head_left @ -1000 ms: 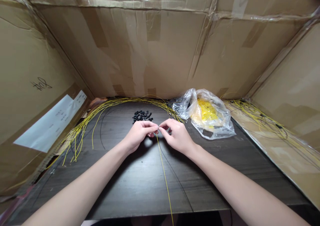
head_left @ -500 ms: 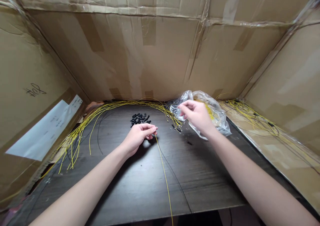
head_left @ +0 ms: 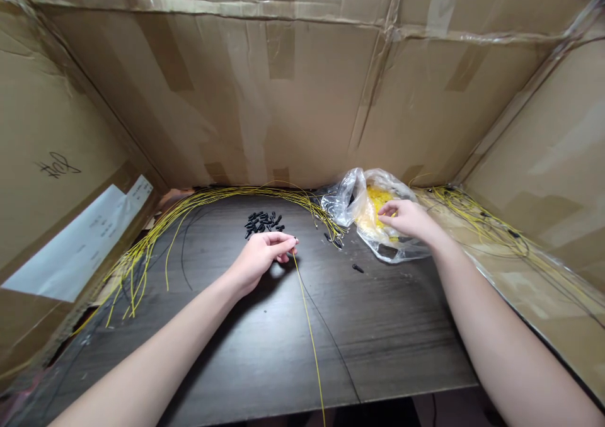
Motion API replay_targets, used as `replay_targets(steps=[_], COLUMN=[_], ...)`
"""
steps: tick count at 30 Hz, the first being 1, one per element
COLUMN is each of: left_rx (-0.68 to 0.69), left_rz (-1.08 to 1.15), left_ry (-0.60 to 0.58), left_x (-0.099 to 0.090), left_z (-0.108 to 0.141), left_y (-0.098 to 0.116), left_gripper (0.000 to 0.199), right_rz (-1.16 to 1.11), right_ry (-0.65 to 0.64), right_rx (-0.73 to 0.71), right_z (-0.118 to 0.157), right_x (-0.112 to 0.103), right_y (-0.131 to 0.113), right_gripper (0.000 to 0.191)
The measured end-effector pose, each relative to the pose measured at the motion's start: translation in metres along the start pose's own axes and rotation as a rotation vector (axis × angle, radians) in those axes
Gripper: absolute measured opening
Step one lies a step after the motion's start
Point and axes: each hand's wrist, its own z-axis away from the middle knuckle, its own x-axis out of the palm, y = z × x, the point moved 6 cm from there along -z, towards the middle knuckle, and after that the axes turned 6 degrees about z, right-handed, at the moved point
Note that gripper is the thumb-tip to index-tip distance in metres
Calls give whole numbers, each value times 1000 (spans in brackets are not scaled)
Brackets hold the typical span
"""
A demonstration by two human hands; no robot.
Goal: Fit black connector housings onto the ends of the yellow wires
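My left hand [head_left: 270, 250] pinches the end of a yellow wire [head_left: 309, 329] between thumb and fingers. From there the wire runs down past the table's front edge, with a thin dark line, wire or shadow, beside it. Over the clear plastic bag [head_left: 347, 194] at the right is my right hand [head_left: 404, 218], fingers curled towards the small yellow pieces [head_left: 377, 198] inside. Whether its fingertips hold anything is too small to see. Behind my left hand lies a pile of small black sleeve-like parts [head_left: 261, 222].
A bundle of yellow wires [head_left: 227, 194] arches along the back of the dark table [head_left: 236, 358]. More tangled yellow wires [head_left: 486, 222] lie on cardboard at the right. One black part [head_left: 358, 267] sits apart. Cardboard walls [head_left: 302, 112] enclose three sides; a paper sheet [head_left: 80, 241] hangs left.
My right hand has moved right, from the left side of the plastic bag to over the yellow pieces in it. My left hand stays in place, pinching the yellow wire.
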Motion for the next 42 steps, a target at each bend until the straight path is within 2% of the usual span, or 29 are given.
replay_targets(steps=[3, 10, 14, 18, 22, 25, 28, 30, 32, 36, 39, 42], left_rx=[-1, -3, 0, 0, 12, 17, 22, 19, 11, -5, -6, -14], left_rz=[-5, -3, 6, 17, 18, 19, 33, 56, 88, 136, 150, 180], left_ry=[-1, 0, -5, -1, 4, 13, 21, 27, 35, 47, 63, 100], left_x=[1, 2, 2, 0, -2, -3, -3, -4, -4, -5, -6, -8], left_z=[0, 1, 1, 0, -1, -1, -2, -2, -2, -2, -2, -2], left_y=[0, 1, 0, -2, -3, -3, -2, -2, -2, -3, -4, -4], left_gripper=[24, 24, 25, 25, 25, 25, 26, 27, 28, 28, 30, 33], right_rz=[6, 21, 9, -118, -314, -568, -803, -862, -884, -865, -874, -950], right_ry=[-47, -55, 45, 211, 358, 340, 223, 143, 111, 136, 64, -22], right_rx=[-20, -22, -12, -11, -119, -232, -307, -365, -383, -332, -292, -233], right_z=[0, 4, 5, 9, 22, 35, 46, 53, 57, 58, 58, 60], right_x=[6, 10, 1, -17, -35, -37, -29, -19, -7, 25, 54, 73], right_y=[-2, -7, -14, -24, -56, -97, -145, -174, -191, -192, -185, -181], right_gripper=[17, 15, 16, 15, 15, 16, 16, 16, 14, 16, 19, 24])
